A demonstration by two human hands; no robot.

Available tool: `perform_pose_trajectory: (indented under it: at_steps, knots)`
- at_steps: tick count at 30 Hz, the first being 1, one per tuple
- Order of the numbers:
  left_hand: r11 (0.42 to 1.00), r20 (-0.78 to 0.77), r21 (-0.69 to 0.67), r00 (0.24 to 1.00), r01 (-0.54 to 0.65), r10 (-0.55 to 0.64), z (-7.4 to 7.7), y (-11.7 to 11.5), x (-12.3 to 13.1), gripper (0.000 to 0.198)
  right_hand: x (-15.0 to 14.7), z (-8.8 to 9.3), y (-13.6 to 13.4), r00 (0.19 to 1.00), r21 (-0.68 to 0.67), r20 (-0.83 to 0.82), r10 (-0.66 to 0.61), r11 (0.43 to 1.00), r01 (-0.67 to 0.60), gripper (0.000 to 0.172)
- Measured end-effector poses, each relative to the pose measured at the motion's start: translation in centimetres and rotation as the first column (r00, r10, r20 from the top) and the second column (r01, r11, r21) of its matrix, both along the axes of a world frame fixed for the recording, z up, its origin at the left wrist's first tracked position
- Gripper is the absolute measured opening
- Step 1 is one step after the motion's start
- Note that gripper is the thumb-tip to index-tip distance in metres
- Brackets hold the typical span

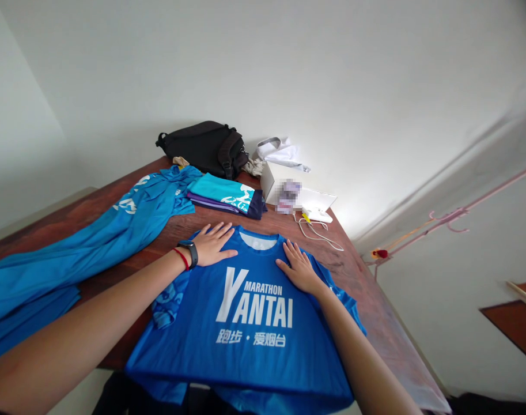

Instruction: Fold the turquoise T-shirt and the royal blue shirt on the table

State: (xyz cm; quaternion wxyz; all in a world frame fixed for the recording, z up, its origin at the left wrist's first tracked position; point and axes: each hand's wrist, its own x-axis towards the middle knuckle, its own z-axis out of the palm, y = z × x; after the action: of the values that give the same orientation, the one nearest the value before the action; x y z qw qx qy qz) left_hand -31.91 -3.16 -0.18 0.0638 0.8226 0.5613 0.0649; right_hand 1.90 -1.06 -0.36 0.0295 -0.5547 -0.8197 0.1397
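A blue T-shirt (263, 360) with white "Marathon Yantai" lettering lies front up on the table, its collar away from me and its hem hanging over the near edge. My left hand (213, 245) rests flat on the shirt's left shoulder, fingers spread; a dark watch and a red cord are on that wrist. On the other shoulder lies my right hand (299, 268), palm down with fingers stretched out. Neither hand grips anything. The left sleeve is partly bunched beside my left forearm, and the right sleeve spreads beyond my right hand.
Loose blue clothing (94, 230) covers the left of the wooden table (353, 259). Behind the shirt sits a folded stack of clothes (228, 193), with a black backpack (202, 147) farther back. A white box (271, 178) and a cable (318, 233) lie at right, near a pink pole (457, 214).
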Motion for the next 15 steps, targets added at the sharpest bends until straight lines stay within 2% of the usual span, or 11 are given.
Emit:
perform_pose_trajectory:
  at_steps: [15]
  knots:
    - [1.000, 0.001, 0.018, 1.000, -0.001, 0.001, -0.26, 0.11, -0.03, 0.083, -0.05, 0.01, -0.08, 1.000, 0.009, -0.006, -0.010, 1.000, 0.010, 0.081]
